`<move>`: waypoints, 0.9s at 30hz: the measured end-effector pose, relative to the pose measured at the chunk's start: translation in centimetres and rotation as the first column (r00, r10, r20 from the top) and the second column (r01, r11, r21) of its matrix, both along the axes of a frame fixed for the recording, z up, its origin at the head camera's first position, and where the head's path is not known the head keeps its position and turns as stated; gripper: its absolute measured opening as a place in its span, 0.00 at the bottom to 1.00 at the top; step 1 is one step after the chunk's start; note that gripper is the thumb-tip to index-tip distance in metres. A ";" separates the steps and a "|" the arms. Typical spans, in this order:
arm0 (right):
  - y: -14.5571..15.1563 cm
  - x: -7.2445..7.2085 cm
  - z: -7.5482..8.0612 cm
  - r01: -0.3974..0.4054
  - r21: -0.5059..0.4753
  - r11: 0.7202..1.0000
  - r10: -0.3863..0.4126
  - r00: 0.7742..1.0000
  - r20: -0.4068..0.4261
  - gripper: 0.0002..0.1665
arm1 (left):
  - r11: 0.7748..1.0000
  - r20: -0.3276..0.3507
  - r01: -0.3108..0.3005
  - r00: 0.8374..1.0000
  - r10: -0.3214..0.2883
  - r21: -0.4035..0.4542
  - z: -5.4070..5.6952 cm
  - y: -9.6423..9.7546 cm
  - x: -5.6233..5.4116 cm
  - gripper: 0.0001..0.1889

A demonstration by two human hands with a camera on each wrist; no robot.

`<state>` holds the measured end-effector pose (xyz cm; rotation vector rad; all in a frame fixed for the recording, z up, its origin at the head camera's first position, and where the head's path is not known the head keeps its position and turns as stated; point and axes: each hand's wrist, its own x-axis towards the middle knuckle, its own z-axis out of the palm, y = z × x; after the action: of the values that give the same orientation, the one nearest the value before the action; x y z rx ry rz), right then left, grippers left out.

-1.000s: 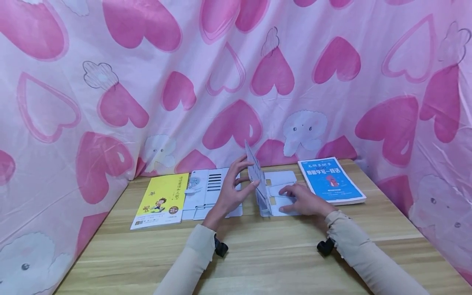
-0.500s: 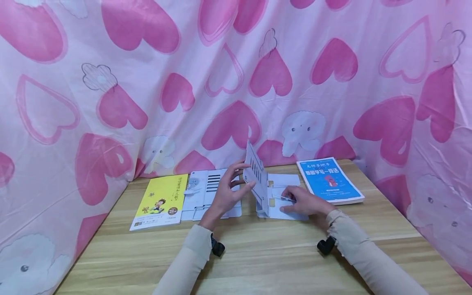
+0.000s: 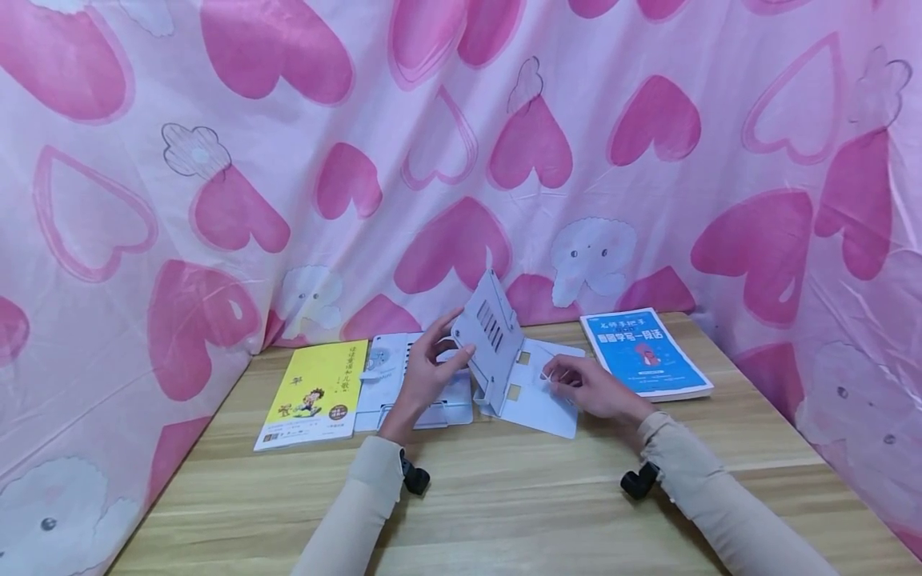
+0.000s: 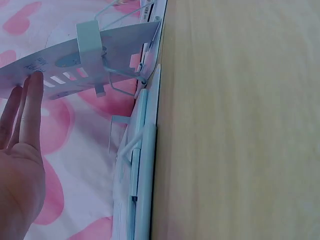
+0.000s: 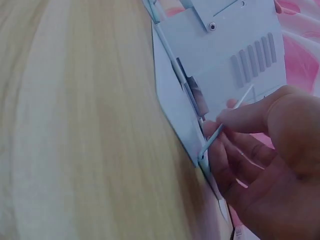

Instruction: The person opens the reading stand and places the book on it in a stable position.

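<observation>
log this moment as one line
left hand: touching slotted panel of book stand | right hand: pinching wire rod | second stand: flat on wooden table

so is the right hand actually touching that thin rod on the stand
Touching: the right wrist view shows the right hand pinching the thin rod between thumb and finger.

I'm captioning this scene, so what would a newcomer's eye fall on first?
Probably the pink heart-patterned cloth behind the table. Next, the pale stand with its raised slotted panel, between the left hand and the right hand. The bright yellow book at the table's left and blue book at its right also stand out.
</observation>
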<state>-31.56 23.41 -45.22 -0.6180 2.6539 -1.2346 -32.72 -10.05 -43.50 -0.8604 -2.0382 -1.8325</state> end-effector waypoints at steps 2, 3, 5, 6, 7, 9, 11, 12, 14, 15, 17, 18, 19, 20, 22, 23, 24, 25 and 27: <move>0.0 -0.1 -0.2 0.006 -0.012 1.000 -0.006 1.000 -0.011 0.14 | 1.000 0.000 0.001 1.000 -0.001 0.014 0.0 -0.1 0.0 0.34; 0.0 -0.1 -0.3 0.012 -0.020 1.000 -0.012 1.000 -0.013 0.14 | 1.000 0.000 -0.001 1.000 0.001 0.020 0.0 -0.1 0.0 0.34; 0.1 -0.1 -0.5 0.023 -0.035 0.999 -0.023 0.999 -0.023 0.15 | 1.000 0.003 -0.003 1.000 0.003 0.029 0.1 -0.2 0.0 0.33; 0.1 -0.1 -0.6 0.027 -0.040 0.999 -0.028 0.999 -0.029 0.15 | 0.999 0.002 -0.004 1.000 0.004 0.032 0.1 -0.2 0.0 0.33; 0.1 -0.1 -0.6 0.026 -0.048 0.998 -0.028 0.999 -0.037 0.16 | 0.999 0.003 -0.002 1.000 0.002 0.033 0.1 -0.2 0.0 0.33; 0.0 -0.1 -0.8 0.037 -0.061 0.997 -0.040 0.998 -0.045 0.16 | 0.999 0.006 0.013 1.000 -0.013 0.031 0.3 0.0 0.0 0.33; -0.1 -0.2 -0.8 0.047 -0.069 0.996 -0.050 0.998 -0.044 0.16 | 0.999 0.008 0.043 0.999 -0.043 0.022 0.4 0.2 0.1 0.34; -0.1 -0.2 -0.8 0.048 -0.072 0.996 -0.051 0.998 -0.041 0.16 | 0.998 0.006 0.059 0.998 -0.059 0.013 0.5 0.4 0.2 0.34; -0.1 -0.2 -0.8 0.058 -0.076 0.995 -0.061 0.998 -0.029 0.16 | 0.996 0.007 0.087 0.996 -0.087 -0.008 0.8 1.0 0.5 0.34; -0.1 -0.2 -0.7 0.060 -0.078 0.995 -0.062 0.998 -0.025 0.16 | 0.995 0.007 0.093 0.996 -0.093 -0.021 0.9 1.4 0.6 0.34; 0.0 -0.2 -0.7 0.056 -0.076 0.996 -0.058 0.998 -0.020 0.16 | 0.995 -0.002 0.086 0.996 -0.086 -0.056 1.1 2.1 1.0 0.34; 0.0 -0.2 -0.7 0.057 -0.076 0.996 -0.058 0.998 -0.017 0.16 | 0.994 -0.007 0.079 0.997 -0.079 -0.076 1.2 2.4 1.2 0.33; 0.0 -0.3 -0.7 0.058 -0.074 0.996 -0.060 0.998 -0.016 0.16 | 0.993 -0.009 0.072 0.997 -0.073 -0.097 1.2 2.8 1.4 0.33; 0.0 -0.2 -0.7 0.059 -0.073 0.996 -0.061 0.998 -0.017 0.15 | 0.991 -0.011 0.067 0.998 -0.069 -0.113 1.3 3.1 1.6 0.32; 0.0 -0.3 -0.7 0.061 -0.067 0.996 -0.062 0.998 -0.019 0.16 | 0.988 -0.021 0.066 0.997 -0.070 -0.143 1.3 3.7 1.9 0.31; -0.1 -0.2 -0.7 0.062 -0.066 0.996 -0.063 0.998 -0.019 0.15 | 0.986 -0.024 0.070 0.997 -0.074 -0.154 1.4 3.9 2.0 0.30; -0.1 -0.3 -0.7 0.062 -0.065 0.996 -0.063 0.998 -0.019 0.16 | 0.984 -0.022 0.076 0.997 -0.081 -0.161 1.4 4.2 2.1 0.29; -0.1 -0.3 -0.8 0.060 -0.061 0.996 -0.061 0.998 -0.021 0.16 | 0.983 -0.022 0.080 0.996 -0.085 -0.164 1.4 4.3 2.2 0.29; -0.1 -0.3 -0.8 0.055 -0.057 0.997 -0.056 0.998 -0.020 0.16 | 0.982 -0.022 0.085 0.996 -0.090 -0.166 1.3 4.5 2.3 0.28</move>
<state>-31.84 23.27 -46.01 -0.5723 2.6795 -1.3297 -30.39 -5.56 -42.16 -1.0301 -2.1903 -1.7008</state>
